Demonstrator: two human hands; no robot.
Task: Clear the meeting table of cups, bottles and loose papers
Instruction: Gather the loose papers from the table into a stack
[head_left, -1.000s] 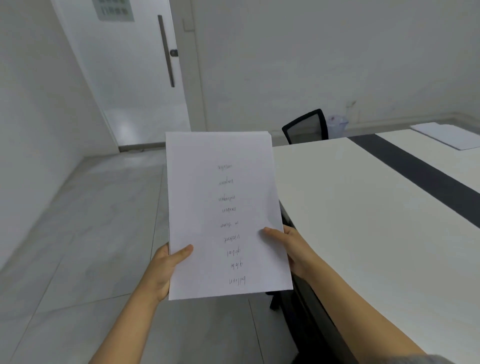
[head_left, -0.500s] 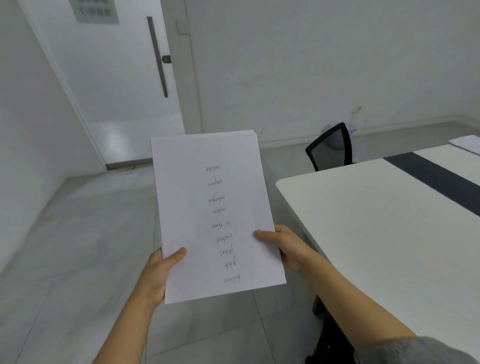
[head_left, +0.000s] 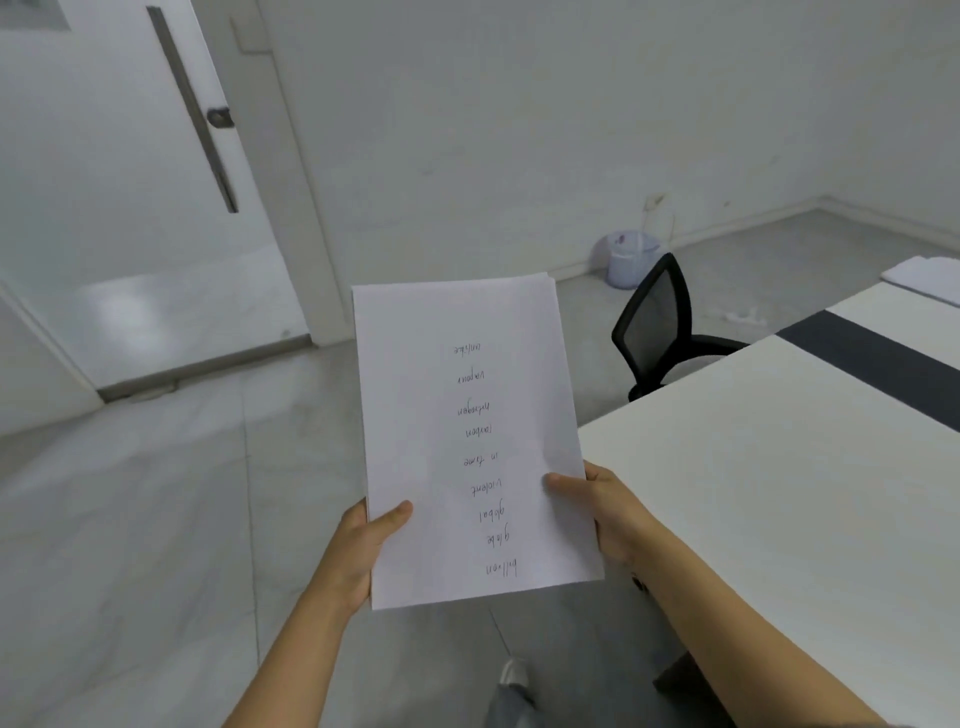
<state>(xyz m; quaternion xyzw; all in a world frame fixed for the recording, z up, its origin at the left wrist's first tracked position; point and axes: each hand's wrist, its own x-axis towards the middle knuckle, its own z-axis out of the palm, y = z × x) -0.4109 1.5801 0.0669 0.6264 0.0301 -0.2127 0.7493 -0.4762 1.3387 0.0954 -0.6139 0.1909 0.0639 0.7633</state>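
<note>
Beside table (head_left: 779, 493), left hand (head_left: 363, 545), right hand (head_left: 609, 514) grip papers (head_left: 467, 415).

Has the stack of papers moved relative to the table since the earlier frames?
Yes. The stack of papers has shifted along the table, past its end corner, toward the door.

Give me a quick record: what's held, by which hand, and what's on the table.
held: papers, handwriting on the top sheet, upside down to the camera
left hand: grips the papers' left edge, thumb on top
right hand: grips the right edge, thumb on top
papers' place: off the table, over the floor beside its corner
on table: far paper at the far end, beyond a dark strip
chair: black, at the table's end
bin: by the wall, behind the chair
cups, bottles: none in view
</note>
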